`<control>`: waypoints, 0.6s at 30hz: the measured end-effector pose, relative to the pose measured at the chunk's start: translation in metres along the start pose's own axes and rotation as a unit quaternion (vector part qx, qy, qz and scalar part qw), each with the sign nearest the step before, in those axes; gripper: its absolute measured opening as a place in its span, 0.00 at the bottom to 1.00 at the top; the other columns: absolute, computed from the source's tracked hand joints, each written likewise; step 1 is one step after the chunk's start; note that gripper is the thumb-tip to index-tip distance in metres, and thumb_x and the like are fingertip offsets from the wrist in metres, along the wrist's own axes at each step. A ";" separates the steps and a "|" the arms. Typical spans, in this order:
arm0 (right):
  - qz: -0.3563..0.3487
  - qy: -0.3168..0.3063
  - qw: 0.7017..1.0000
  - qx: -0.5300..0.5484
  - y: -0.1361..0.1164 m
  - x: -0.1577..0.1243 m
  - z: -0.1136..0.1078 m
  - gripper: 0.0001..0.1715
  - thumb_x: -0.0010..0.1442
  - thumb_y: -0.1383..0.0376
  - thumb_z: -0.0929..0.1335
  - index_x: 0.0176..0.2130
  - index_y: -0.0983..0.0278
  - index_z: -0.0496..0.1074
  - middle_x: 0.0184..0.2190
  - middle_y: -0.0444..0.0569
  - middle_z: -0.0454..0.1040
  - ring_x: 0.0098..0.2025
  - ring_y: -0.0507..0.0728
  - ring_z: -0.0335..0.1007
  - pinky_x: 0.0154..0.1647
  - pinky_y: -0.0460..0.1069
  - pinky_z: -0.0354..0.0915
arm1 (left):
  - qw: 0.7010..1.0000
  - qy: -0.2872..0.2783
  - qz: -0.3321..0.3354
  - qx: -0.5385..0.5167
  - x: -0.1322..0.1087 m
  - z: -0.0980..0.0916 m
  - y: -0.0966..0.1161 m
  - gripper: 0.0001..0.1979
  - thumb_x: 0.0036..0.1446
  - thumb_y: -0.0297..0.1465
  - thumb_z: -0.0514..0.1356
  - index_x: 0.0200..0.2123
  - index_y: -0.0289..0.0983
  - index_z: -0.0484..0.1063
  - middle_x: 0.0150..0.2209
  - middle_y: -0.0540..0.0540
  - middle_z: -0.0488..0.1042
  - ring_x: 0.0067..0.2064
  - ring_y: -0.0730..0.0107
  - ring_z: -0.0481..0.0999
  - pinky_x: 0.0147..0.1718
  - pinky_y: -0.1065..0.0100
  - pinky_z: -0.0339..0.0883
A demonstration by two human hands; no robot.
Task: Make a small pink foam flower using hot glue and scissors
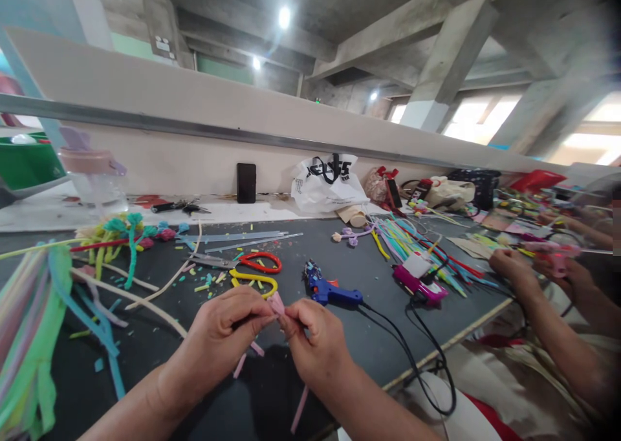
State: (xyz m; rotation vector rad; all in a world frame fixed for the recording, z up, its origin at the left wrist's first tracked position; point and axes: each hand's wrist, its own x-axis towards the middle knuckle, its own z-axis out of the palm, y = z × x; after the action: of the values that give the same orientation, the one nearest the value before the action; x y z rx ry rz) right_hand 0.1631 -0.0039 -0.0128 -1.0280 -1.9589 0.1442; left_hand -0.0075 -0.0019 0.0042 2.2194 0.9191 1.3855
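My left hand [224, 334] and my right hand [313, 341] meet over the dark table [145, 363], both pinched on a pink pipe cleaner [277, 303]. Its twisted tip shows between my fingertips, and its loose ends hang down below my hands toward the table's near edge. Just beyond my hands lie red and yellow handled scissors [252, 269] and a blue glue gun [330, 289] with a black cord.
Bundles of coloured pipe cleaners [29, 337] lie at the left and at the right [417, 247]. A pink glue gun [420, 282], a white bag [325, 185], a phone [246, 182] and a bottle [94, 176] stand further off. Another person's hands [528, 269] work at the right.
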 end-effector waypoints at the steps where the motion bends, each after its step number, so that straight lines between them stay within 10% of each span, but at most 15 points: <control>1: -0.001 0.000 1.000 0.004 0.000 0.000 0.000 0.11 0.57 0.68 0.63 0.23 0.64 0.65 0.18 0.43 0.66 0.23 0.49 0.61 0.25 0.43 0.55 | 1.000 0.000 0.008 -0.002 0.000 -0.001 0.000 0.05 0.54 0.24 0.59 0.30 0.37 0.74 0.30 0.48 0.76 0.34 0.72 0.75 0.36 0.72 0.69; 13: 0.164 -0.029 0.980 0.111 0.000 0.004 0.000 0.11 0.55 0.62 0.65 0.25 0.65 0.69 0.20 0.44 0.68 0.24 0.51 0.65 0.25 0.44 0.59 | 0.995 0.034 -0.085 -0.035 0.001 -0.003 -0.004 0.11 0.52 0.26 0.60 0.40 0.40 0.70 0.33 0.50 0.73 0.31 0.74 0.72 0.30 0.73 0.67; 18: 0.268 -0.061 0.915 0.296 -0.005 0.006 0.000 0.09 0.51 0.60 0.68 0.27 0.64 0.69 0.22 0.42 0.67 0.22 0.50 0.65 0.23 0.44 0.63 | 0.988 0.007 -0.129 -0.079 0.001 0.000 -0.007 0.12 0.53 0.27 0.59 0.42 0.40 0.70 0.38 0.48 0.72 0.32 0.74 0.72 0.31 0.71 0.68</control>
State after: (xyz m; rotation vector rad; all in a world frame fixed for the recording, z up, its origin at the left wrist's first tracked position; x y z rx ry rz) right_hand 0.1587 -0.0033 -0.0068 -1.1189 -1.5275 1.0601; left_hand -0.0094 0.0042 0.0007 1.9011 1.0233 1.3062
